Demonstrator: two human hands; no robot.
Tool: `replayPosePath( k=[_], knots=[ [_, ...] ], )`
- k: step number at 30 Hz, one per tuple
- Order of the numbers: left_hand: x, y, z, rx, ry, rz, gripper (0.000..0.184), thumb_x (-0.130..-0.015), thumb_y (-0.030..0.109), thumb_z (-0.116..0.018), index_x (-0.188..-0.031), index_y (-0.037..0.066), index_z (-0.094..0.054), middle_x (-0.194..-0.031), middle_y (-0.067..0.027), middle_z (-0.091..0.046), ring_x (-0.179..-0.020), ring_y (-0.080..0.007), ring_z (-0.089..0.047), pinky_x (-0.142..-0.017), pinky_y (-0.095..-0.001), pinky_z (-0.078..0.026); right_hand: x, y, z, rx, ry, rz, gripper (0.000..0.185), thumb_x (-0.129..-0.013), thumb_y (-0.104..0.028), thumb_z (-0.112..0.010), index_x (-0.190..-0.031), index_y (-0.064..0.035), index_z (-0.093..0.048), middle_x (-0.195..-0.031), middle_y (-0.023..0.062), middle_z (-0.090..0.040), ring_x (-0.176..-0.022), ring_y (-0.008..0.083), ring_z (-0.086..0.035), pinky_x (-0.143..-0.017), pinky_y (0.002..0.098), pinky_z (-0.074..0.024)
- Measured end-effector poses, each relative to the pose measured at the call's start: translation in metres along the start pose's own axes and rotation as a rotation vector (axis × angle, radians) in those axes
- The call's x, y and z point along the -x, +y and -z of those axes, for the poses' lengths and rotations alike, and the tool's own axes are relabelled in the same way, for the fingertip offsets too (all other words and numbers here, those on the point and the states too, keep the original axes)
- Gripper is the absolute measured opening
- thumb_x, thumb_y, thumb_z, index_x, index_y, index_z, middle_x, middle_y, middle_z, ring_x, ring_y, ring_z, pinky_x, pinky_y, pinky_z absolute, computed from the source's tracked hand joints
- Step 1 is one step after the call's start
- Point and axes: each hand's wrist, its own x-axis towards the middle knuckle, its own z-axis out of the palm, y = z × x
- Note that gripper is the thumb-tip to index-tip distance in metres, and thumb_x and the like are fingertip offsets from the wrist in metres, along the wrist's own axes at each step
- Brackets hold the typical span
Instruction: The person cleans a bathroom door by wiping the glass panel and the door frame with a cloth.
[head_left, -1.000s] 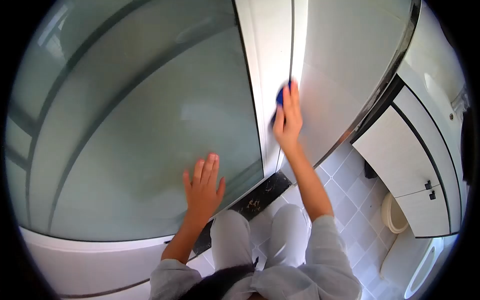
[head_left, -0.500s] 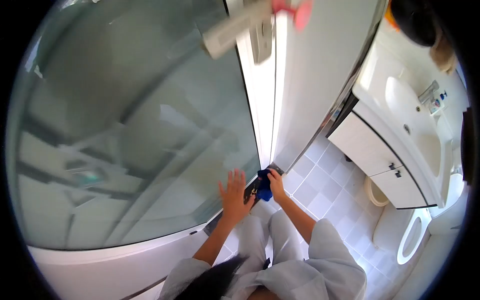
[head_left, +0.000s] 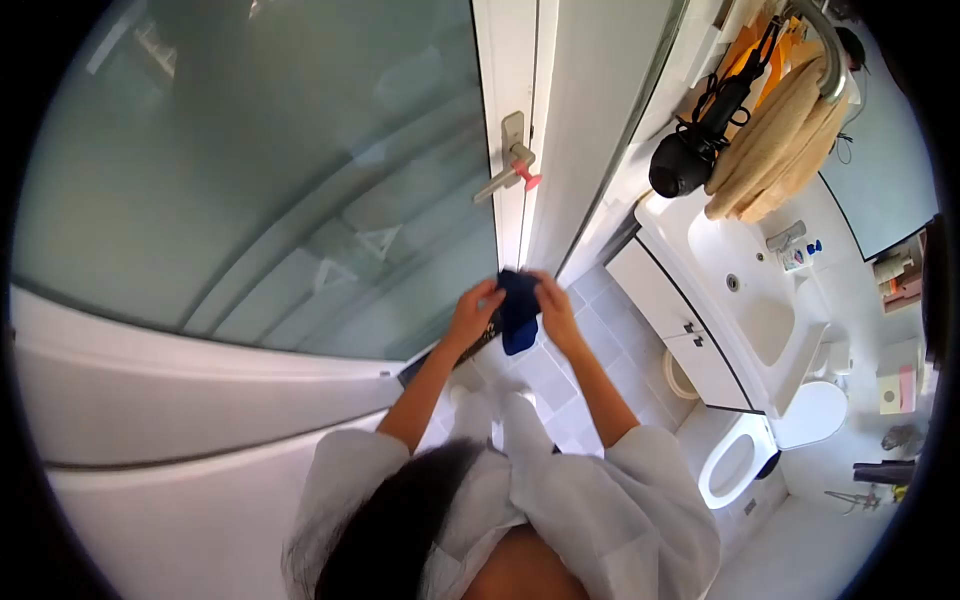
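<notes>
A dark blue cloth (head_left: 518,305) hangs between my two hands, in front of the white door frame and above the tiled floor. My left hand (head_left: 474,311) pinches its left edge near the top. On the opposite edge, my right hand (head_left: 553,303) grips the cloth with fingers closed. The lower part of the cloth dangles free. Left of the hands is a door with a frosted glass panel (head_left: 300,180). A metal door handle (head_left: 505,175) with a pink piece (head_left: 527,177) on it is above the hands.
On the right stand a white washbasin (head_left: 740,280) over a cabinet (head_left: 670,310) and a toilet (head_left: 735,462) with its lid up. A black hair dryer (head_left: 690,160) and a beige towel (head_left: 780,150) hang at the upper right.
The right hand has come down from the door frame with the blue cloth. The left hand has left the glass side and taken hold of the cloth. The view has shifted, showing more of the washbasin.
</notes>
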Motion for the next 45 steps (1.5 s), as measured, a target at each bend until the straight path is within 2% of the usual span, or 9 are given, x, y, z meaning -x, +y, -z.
replayPosePath(
  k=[3, 8, 12, 17, 25, 28, 35, 39, 45],
  knots=[
    [-0.005, 0.078, 0.001, -0.059, 0.020, -0.095, 0.023, -0.089, 0.020, -0.051, -0.097, -0.001, -0.052, -0.083, -0.0108, -0.058, -0.078, -0.0157, -0.054, -0.072, -0.0276, -0.042, 0.003, -0.050, 0.030, 0.252, 0.030, 0.036, 0.023, -0.091, -0.009, -0.040, -0.109, -0.0017, -0.052, -0.074, 0.0014, -0.054, -0.068, 0.0082, -0.049, -0.063, 0.0228, -0.0411],
    [-0.012, 0.141, 0.000, -0.268, -0.035, -0.224, 0.017, -0.092, 0.020, -0.041, -0.097, 0.004, -0.046, -0.068, -0.0230, -0.049, -0.063, -0.0405, -0.051, -0.054, -0.0370, -0.038, 0.000, -0.086, 0.057, 0.238, 0.005, -0.024, 0.015, -0.090, -0.009, -0.044, -0.097, -0.0003, -0.054, -0.071, 0.0048, -0.054, -0.063, 0.0073, -0.046, -0.057, 0.0240, -0.0391],
    [-0.022, 0.141, -0.003, -0.238, -0.006, -0.240, 0.015, -0.091, 0.019, -0.044, -0.096, 0.006, -0.047, -0.070, -0.0167, -0.058, -0.062, -0.0330, -0.057, -0.054, -0.0384, -0.039, -0.014, -0.110, 0.065, 0.184, -0.047, -0.058, 0.017, -0.090, -0.012, -0.045, -0.096, 0.0009, -0.055, -0.071, 0.0016, -0.054, -0.066, 0.0057, -0.047, -0.059, 0.0214, -0.0385],
    [-0.018, 0.126, 0.002, 0.544, -0.368, 0.208, 0.031, -0.086, 0.017, -0.055, -0.112, 0.000, -0.050, -0.101, -0.0018, -0.058, -0.088, -0.0114, -0.054, -0.074, -0.0262, -0.042, -0.040, -0.098, 0.068, -0.173, -0.028, -0.293, 0.018, -0.088, -0.014, -0.048, -0.094, -0.0007, -0.058, -0.078, -0.0008, -0.057, -0.074, 0.0061, -0.050, -0.067, 0.0192, -0.0389],
    [-0.051, 0.078, 0.000, 0.301, -0.656, 0.436, 0.042, -0.083, 0.022, -0.058, -0.116, -0.003, -0.048, -0.106, -0.0059, -0.057, -0.099, -0.0138, -0.054, -0.088, -0.0269, -0.041, -0.089, -0.112, 0.053, 0.005, -0.025, -0.232, 0.016, -0.086, -0.011, -0.047, -0.094, -0.0036, -0.059, -0.080, -0.0010, -0.057, -0.076, 0.0065, -0.050, -0.069, 0.0207, -0.0396],
    [-0.065, 0.083, -0.003, 0.595, -0.349, 0.452, 0.047, -0.083, 0.029, -0.056, -0.119, -0.001, -0.045, -0.109, -0.0072, -0.057, -0.101, -0.0159, -0.054, -0.091, -0.0318, -0.040, -0.094, -0.124, 0.040, 0.162, 0.041, 0.046, 0.015, -0.085, -0.006, -0.047, -0.094, -0.0006, -0.057, -0.081, 0.0025, -0.057, -0.075, 0.0093, -0.051, -0.069, 0.0222, -0.0410],
    [-0.082, 0.114, 0.008, 1.267, -0.343, 0.385, 0.043, -0.089, 0.034, -0.045, -0.122, 0.007, -0.042, -0.115, -0.0075, -0.053, -0.104, -0.0186, -0.053, -0.090, -0.0314, -0.043, -0.061, -0.123, 0.028, 0.570, -0.110, 0.451, 0.025, -0.068, -0.001, -0.064, -0.091, -0.0041, -0.057, -0.114, 0.0153, -0.049, -0.102, 0.0285, -0.050, -0.084, 0.0328, -0.0408],
    [-0.093, 0.139, -0.015, 0.421, 0.116, -0.090, 0.039, -0.086, 0.021, -0.054, -0.119, 0.002, -0.042, -0.111, -0.0071, -0.052, -0.100, -0.0183, -0.053, -0.084, -0.0263, -0.042, -0.077, -0.102, 0.010, 0.485, 0.098, 0.473, 0.048, -0.061, -0.003, -0.071, -0.104, -0.0052, -0.050, -0.130, 0.0222, -0.036, -0.110, 0.0357, -0.046, -0.087, 0.0367, -0.0405],
    [-0.129, 0.175, -0.022, -0.102, 0.427, -0.403, 0.027, -0.083, 0.014, -0.058, -0.104, -0.004, -0.051, -0.094, -0.0085, -0.051, -0.089, -0.0208, -0.053, -0.078, -0.0268, -0.043, -0.119, -0.112, -0.012, -0.055, 0.311, 0.401, 0.048, -0.071, 0.007, -0.062, -0.115, -0.0014, -0.045, -0.128, 0.0162, -0.042, -0.109, 0.0268, -0.049, -0.088, 0.0294, -0.0420]
  ],
)
